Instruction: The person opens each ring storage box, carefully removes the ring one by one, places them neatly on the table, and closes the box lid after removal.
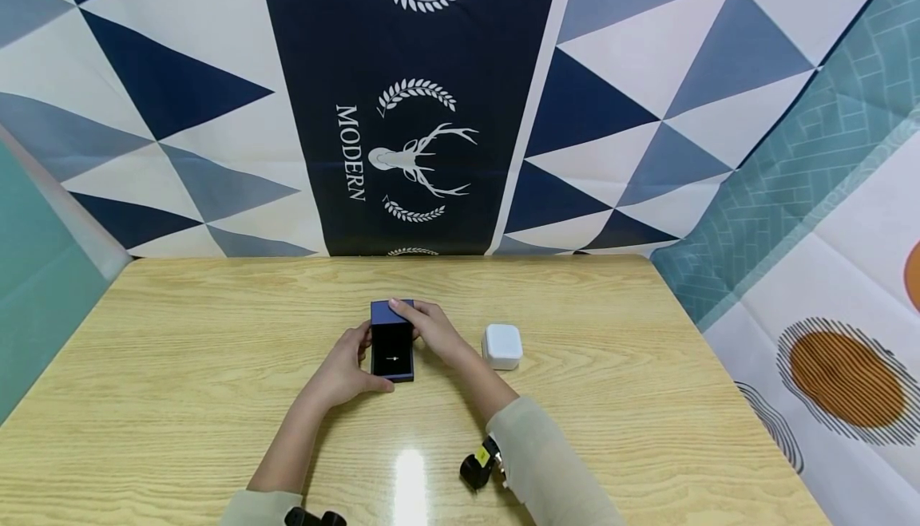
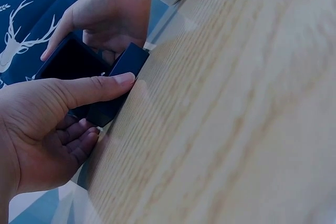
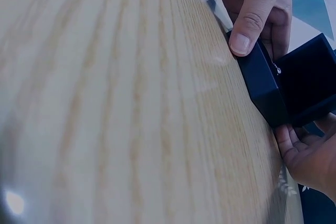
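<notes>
A dark blue ring box (image 1: 392, 378) sits on the table with its lid (image 1: 385, 314) raised. Inside its black lining shows a small ring (image 1: 391, 358) with a bright stone. My left hand (image 1: 345, 370) grips the base from the left; in the left wrist view its thumb (image 2: 102, 88) lies along the front edge, the other fingers at the side. At the lid, my right hand (image 1: 434, 330) holds from the right, thumb on top. The right wrist view shows the right hand (image 3: 315, 156) with its fingers beside the box.
To the right of the box stands a small white rounded case (image 1: 501, 346), close to the right forearm. A wood-grain table (image 1: 216, 398) lies under everything, and a patterned cloth (image 1: 410, 47) hangs behind its far edge. Black wrist cameras (image 1: 474, 470) hang by both sleeves.
</notes>
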Motion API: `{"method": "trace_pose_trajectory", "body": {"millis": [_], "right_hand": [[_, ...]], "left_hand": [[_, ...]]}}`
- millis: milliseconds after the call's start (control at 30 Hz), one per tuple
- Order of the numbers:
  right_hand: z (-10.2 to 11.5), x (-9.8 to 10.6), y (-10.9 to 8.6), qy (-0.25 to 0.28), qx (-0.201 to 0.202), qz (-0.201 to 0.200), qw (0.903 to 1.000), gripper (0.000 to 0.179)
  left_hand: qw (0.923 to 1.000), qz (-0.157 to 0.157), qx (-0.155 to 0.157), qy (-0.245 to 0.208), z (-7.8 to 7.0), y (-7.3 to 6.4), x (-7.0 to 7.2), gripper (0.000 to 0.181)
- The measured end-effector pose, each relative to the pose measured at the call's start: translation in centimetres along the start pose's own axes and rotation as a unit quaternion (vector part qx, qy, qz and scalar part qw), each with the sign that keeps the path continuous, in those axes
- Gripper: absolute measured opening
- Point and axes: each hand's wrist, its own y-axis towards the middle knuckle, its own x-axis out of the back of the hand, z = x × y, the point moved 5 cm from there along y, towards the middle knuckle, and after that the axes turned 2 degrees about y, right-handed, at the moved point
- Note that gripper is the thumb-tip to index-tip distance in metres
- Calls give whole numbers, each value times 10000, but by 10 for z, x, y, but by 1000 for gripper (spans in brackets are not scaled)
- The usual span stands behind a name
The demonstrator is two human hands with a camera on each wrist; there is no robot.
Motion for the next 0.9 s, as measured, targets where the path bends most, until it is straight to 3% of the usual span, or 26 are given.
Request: {"method": "trace_pose_trajectory", "body": {"millis": [900], "right_hand": [[11,-2,-3,102,-62,108,9999,37]], "left_hand": [[10000,-9,-55,-18,0,1,0,105]]}}
